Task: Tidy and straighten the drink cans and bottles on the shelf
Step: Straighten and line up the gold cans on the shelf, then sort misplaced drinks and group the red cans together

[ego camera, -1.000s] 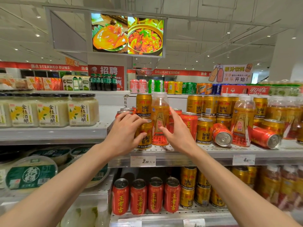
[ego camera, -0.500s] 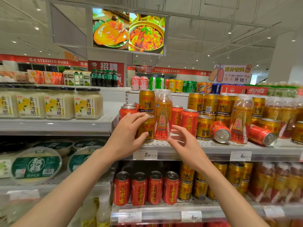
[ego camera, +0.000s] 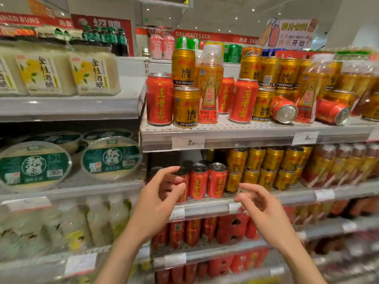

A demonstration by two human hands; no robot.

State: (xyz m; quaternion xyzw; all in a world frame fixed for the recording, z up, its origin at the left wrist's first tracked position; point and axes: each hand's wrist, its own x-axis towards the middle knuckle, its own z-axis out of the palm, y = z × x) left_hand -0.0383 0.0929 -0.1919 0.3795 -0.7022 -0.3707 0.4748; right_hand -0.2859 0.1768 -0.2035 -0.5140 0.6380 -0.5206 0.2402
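Note:
On the upper shelf [ego camera: 225, 130] stand a red can [ego camera: 159, 99], a gold can [ego camera: 186, 106] and an orange bottle [ego camera: 209, 87], all upright. Further right two red cans lie on their sides, one [ego camera: 284, 109] beside a second orange bottle [ego camera: 309, 93] and the other [ego camera: 333, 112] past it. My left hand [ego camera: 159, 198] and my right hand [ego camera: 260, 208] hang in front of the lower shelf, fingers loosely curled, holding nothing. Upright red cans [ego camera: 207, 181] and gold cans [ego camera: 266, 167] stand behind them.
White jars [ego camera: 61, 72] fill the left upper shelf and round green-lidded tubs [ego camera: 110, 158] sit below them. Pale bottles [ego camera: 98, 220] and more red cans [ego camera: 192, 230] occupy the lower shelves. Price tags line the shelf edges.
Both hands have let go of the gold can and the orange bottle and dropped from the upper shelf to the lower one. The view has moved closer and lower.

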